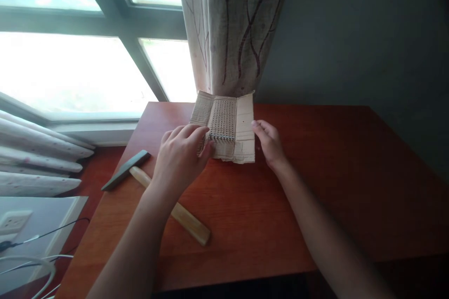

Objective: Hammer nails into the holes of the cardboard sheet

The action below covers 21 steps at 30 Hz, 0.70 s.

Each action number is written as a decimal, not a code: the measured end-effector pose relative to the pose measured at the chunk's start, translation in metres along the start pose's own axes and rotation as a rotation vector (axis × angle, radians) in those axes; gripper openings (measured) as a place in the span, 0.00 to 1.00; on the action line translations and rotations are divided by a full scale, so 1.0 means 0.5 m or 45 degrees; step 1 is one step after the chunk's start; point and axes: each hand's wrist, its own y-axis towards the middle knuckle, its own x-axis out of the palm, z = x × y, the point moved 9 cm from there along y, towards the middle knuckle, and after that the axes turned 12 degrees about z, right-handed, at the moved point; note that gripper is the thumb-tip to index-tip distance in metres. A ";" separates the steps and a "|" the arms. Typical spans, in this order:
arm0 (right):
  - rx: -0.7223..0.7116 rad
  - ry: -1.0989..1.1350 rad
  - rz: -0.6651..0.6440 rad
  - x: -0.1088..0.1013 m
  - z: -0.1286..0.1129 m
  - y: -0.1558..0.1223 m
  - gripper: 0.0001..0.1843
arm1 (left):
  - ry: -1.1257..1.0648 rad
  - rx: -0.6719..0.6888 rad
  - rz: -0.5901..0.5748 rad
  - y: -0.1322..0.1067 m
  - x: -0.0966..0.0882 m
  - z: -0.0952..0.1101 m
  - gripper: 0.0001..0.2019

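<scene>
A creased piece of brown cardboard (pixel 244 119) is held over the far part of the table, with flaps on both sides and a middle panel covered in rows of small dark dots. Along the lower end of that panel runs a row of short dark marks, too small to make out. My left hand (pixel 184 149) curls around the cardboard's left edge, thumb and forefinger lying over its lower left part. At the right edge, my right hand (pixel 270 142) pinches the cardboard between thumb and fingers. A hammer (pixel 191 223) with a wooden handle lies partly beneath my left forearm.
The reddish-brown wooden table (pixel 245 224) ends at the left near a window (pixel 70 70) and a pale curtain (pixel 35 149). Another patterned curtain (pixel 235 23) hangs behind the cardboard. Cables (pixel 45 261) and a wall socket (pixel 14 222) are at lower left.
</scene>
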 end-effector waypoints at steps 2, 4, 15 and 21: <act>0.070 0.035 -0.049 0.011 -0.006 -0.008 0.19 | -0.050 0.004 0.029 0.001 -0.004 -0.001 0.14; 0.124 0.062 -0.033 0.013 -0.009 -0.012 0.15 | -0.101 -0.005 0.065 0.001 -0.008 -0.004 0.13; 0.206 0.218 -0.043 0.025 -0.017 -0.031 0.13 | -0.224 -0.028 0.161 0.004 -0.032 -0.005 0.11; 0.298 0.152 -0.088 0.033 -0.001 -0.034 0.13 | -0.231 -0.020 0.109 0.002 -0.025 -0.007 0.10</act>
